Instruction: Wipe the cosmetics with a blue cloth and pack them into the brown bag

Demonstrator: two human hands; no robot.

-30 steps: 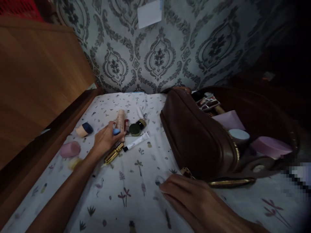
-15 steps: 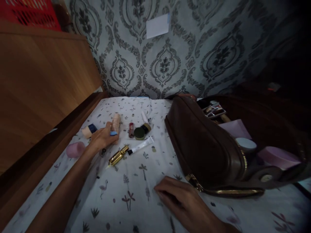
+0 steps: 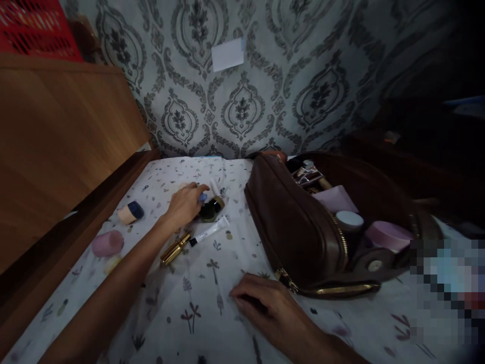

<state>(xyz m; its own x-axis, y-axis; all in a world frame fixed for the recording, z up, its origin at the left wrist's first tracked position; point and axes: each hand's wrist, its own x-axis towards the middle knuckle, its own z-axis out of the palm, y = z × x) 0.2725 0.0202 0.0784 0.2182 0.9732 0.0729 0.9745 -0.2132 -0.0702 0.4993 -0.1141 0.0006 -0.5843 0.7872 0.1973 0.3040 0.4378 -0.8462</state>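
Left hand: the left hand (image 3: 185, 205) lies left of centre with its fingers curled down over a blue-capped tube (image 3: 203, 197). Only the blue cap shows at the fingertips and the body is hidden under the palm, so the hand looks closed on it.
Blue-capped tube: it is low over the printed bedsheet (image 3: 204, 303), left of centre, just beside a dark green jar (image 3: 209, 212).
Right hand: the right hand (image 3: 265, 308) rests palm down on the printed bedsheet at lower centre, fingers loosely bent, with nothing seen in it. It is near the zip end of the pouch.
Pouch: a brown leather pouch (image 3: 299, 222) sits right of centre with its gold zip undone. Inside are a white-lidded jar (image 3: 349, 220), a pink round container (image 3: 388, 235) and a lilac piece (image 3: 335, 198).
Around the left hand: a slim white tube (image 3: 211, 230) with a black cap lies below the dark green jar. A gold tube (image 3: 175, 248) lies just beside the wrist. A peach bottle with navy cap (image 3: 130, 212) is further left, and a pink round piece (image 3: 108, 243) is below it.
Surroundings: a wooden panel (image 3: 56, 136) fills the left side. Patterned wallpaper (image 3: 303, 76) carries a white note (image 3: 227, 54). A red crate (image 3: 34, 28) is in the upper left corner.
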